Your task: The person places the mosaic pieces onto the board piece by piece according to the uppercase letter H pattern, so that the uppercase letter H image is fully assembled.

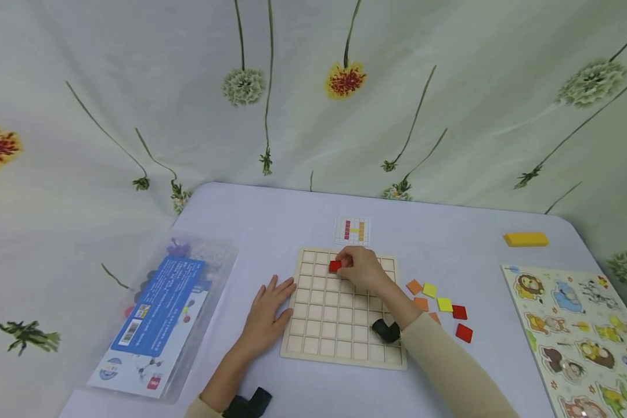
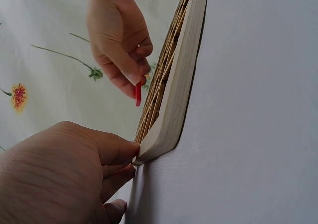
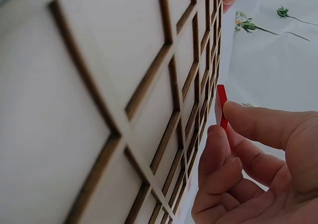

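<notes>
A thin red square tile is pinched between the thumb and fingers of my right hand, over the upper part of a wooden grid board. The right wrist view shows the tile edge-on, tilted up and apart from the board's surface. My left hand lies at the board's left edge with its fingers extended. In the left wrist view its fingertips touch the board's corner. Part of the board's right side is hidden under my right hand and forearm.
Beyond the board lies a small pattern card. Loose orange, yellow and red tiles lie to its right. A clear case with a blue label is at left; an animal picture board and yellow block at right.
</notes>
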Motion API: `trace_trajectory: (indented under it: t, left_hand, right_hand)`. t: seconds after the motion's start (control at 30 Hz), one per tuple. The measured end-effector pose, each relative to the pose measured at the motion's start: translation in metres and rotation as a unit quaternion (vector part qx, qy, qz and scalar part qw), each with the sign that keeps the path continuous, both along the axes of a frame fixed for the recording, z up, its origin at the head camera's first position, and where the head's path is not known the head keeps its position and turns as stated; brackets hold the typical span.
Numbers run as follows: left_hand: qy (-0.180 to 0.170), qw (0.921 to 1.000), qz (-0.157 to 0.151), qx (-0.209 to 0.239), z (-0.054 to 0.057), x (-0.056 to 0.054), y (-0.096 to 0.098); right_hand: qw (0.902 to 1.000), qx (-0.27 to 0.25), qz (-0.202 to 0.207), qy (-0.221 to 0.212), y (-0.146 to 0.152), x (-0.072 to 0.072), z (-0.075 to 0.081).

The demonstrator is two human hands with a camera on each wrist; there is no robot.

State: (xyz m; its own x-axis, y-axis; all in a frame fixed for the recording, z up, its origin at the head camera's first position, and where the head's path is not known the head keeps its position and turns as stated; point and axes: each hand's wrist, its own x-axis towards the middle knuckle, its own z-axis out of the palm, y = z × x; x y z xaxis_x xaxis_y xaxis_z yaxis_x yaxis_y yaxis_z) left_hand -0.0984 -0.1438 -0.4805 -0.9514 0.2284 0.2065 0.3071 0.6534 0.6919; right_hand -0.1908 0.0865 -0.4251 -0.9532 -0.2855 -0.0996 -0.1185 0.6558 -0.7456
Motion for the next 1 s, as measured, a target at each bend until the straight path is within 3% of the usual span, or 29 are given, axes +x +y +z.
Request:
trace_trajectory:
  t: [0.43,1.0]
  left_hand:
    - [0.000,1.0000,0.003,-0.006,-0.0011,-0.0002,0.0008]
    - [0.003,1.0000,0.003,-0.006,-0.0002,0.0011,0.0013]
  right_hand:
    - [0.9987,0.037,0.034,0.009,-0.0040,0.0018,0.0005]
    - [0.9982,0.052,0.028,0.012,-0.0042,0.0026,0.0013]
